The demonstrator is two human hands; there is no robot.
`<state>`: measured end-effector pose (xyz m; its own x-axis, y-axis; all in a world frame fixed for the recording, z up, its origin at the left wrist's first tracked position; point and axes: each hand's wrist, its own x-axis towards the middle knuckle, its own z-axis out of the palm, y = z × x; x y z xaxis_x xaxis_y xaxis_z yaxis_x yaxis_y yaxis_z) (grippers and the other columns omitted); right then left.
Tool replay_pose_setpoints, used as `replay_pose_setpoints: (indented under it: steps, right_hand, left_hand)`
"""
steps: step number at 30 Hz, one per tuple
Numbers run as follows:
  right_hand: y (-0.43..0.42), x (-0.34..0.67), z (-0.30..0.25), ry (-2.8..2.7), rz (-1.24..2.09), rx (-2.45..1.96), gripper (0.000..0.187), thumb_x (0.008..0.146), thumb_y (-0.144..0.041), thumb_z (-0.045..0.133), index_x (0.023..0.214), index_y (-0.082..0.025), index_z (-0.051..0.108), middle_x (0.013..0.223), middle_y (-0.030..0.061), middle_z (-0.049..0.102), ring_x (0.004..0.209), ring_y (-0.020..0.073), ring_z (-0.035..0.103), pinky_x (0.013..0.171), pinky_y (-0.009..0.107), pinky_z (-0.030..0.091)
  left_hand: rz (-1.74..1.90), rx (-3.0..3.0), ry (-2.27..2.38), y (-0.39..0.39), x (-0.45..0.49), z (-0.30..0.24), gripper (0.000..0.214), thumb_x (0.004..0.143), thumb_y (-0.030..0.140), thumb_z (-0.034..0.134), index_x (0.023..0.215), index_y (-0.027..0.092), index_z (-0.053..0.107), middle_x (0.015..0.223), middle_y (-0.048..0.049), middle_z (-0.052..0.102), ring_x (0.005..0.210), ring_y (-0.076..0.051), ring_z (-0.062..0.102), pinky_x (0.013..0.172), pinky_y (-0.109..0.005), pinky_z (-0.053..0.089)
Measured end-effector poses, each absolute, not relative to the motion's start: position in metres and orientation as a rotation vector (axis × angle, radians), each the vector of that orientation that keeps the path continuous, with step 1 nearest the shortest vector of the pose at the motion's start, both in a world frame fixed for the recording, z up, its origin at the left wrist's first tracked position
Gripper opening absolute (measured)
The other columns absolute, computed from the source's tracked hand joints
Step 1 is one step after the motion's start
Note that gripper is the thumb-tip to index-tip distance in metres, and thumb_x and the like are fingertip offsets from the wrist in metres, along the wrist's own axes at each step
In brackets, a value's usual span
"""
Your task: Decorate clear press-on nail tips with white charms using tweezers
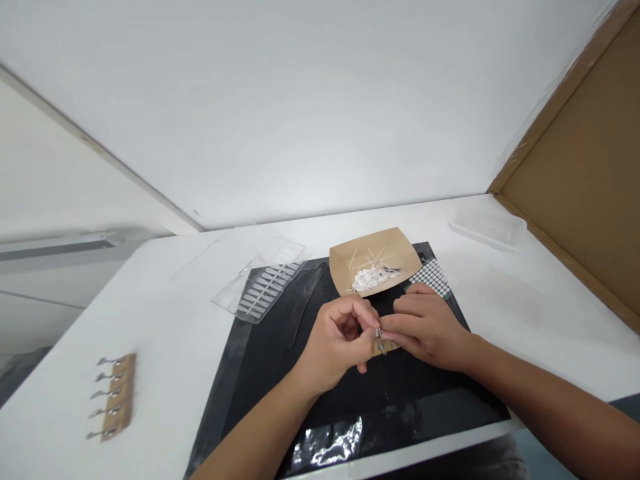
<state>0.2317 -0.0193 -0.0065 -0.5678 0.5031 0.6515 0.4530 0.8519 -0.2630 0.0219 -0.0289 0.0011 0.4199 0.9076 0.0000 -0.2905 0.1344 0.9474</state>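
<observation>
Over the black mat, the fingertips of my left hand (345, 340) and my right hand (425, 327) meet. My left thumb and forefinger pinch a small metal clip (380, 341). The fingers of my right hand close from the other side around a short brown cardboard strip (387, 348) at the clip's base. Fingers cover much of both pieces, so the exact contact is hard to see. Just behind my hands stands a brown paper tray (345, 257) with white scraps (373, 277) and thin sticks in it.
A cardboard strip (123, 398) bearing several metal clips lies at the left. Clear plastic trays (265, 287) with white nail-tip shapes overlap the mat (260, 380). Beside the paper tray is a white-dotted sheet (431, 277). A clear container (487, 227) sits far right, near a brown panel (585, 173).
</observation>
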Motion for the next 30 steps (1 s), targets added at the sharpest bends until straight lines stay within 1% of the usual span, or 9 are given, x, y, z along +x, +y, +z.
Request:
replay_pose_setpoints:
  steps: [6,11,16,19,24,27,30]
  right_hand:
    - [-0.018,0.233,-0.012,-2.202,0.228,-0.662,0.028,0.112,-0.034,0.051,0.097,-0.021,0.07,0.07,-0.0043,0.052,0.064,0.0131,0.045,0.074,0.031,0.033]
    - [-0.018,0.234,-0.012,-2.176,0.279,-0.644,0.03,0.113,-0.035,0.05,0.096,-0.021,0.069,0.068,-0.0047,0.052,0.063,0.0128,0.046,0.074,0.03,0.035]
    - [-0.019,0.233,-0.01,-2.148,0.342,-0.645,0.03,0.113,-0.036,0.05,0.095,-0.02,0.068,0.069,-0.0047,0.052,0.063,0.0127,0.047,0.073,0.03,0.035]
    - [-0.02,0.232,-0.01,-2.136,0.367,-0.642,0.03,0.113,-0.035,0.049,0.097,-0.019,0.069,0.069,-0.0047,0.053,0.063,0.0124,0.048,0.073,0.031,0.035]
    - [-0.02,0.232,-0.009,-2.129,0.389,-0.641,0.03,0.114,-0.034,0.048,0.097,-0.019,0.069,0.069,-0.0039,0.058,0.062,0.0127,0.049,0.072,0.031,0.034]
    - [-0.021,0.231,-0.008,-2.111,0.374,-0.637,0.03,0.114,-0.033,0.048,0.098,-0.019,0.069,0.068,-0.0042,0.057,0.062,0.0126,0.049,0.071,0.031,0.034]
    - [-0.02,0.232,-0.007,-2.107,0.346,-0.645,0.03,0.114,-0.034,0.048,0.099,-0.019,0.07,0.067,-0.0045,0.055,0.062,0.0125,0.048,0.071,0.03,0.034]
  left_hand:
    - [0.963,1.114,0.674,-0.028,0.02,0.0,0.021,0.087,0.027,0.084,0.084,0.014,0.069,0.083,0.0004,0.066,0.043,-0.002,0.055,0.033,-0.011,0.048]
    - [0.952,1.16,0.632,-0.026,0.018,0.001,0.018,0.089,0.028,0.082,0.09,0.014,0.072,0.087,-0.001,0.067,0.041,0.0,0.055,0.033,-0.009,0.046]
    - [0.942,1.201,0.621,-0.025,0.016,0.001,0.018,0.09,0.029,0.082,0.094,0.013,0.073,0.091,-0.0026,0.067,0.041,-0.001,0.056,0.033,-0.01,0.047]
    - [0.929,1.243,0.608,-0.025,0.015,0.004,0.017,0.089,0.027,0.082,0.095,0.014,0.074,0.093,-0.0031,0.067,0.042,-0.002,0.058,0.034,-0.01,0.049]
    - [0.947,1.318,0.609,-0.024,0.014,0.012,0.014,0.087,0.02,0.082,0.096,0.014,0.074,0.089,-0.0024,0.065,0.05,-0.005,0.062,0.035,-0.011,0.053]
    - [0.978,1.344,0.61,-0.024,0.014,0.014,0.013,0.086,0.016,0.083,0.097,0.014,0.076,0.09,-0.0024,0.066,0.051,-0.005,0.062,0.035,-0.011,0.053]
    - [1.002,1.355,0.632,-0.024,0.014,0.015,0.012,0.085,0.017,0.084,0.096,0.015,0.079,0.091,-0.0033,0.066,0.053,-0.006,0.064,0.035,-0.012,0.054]
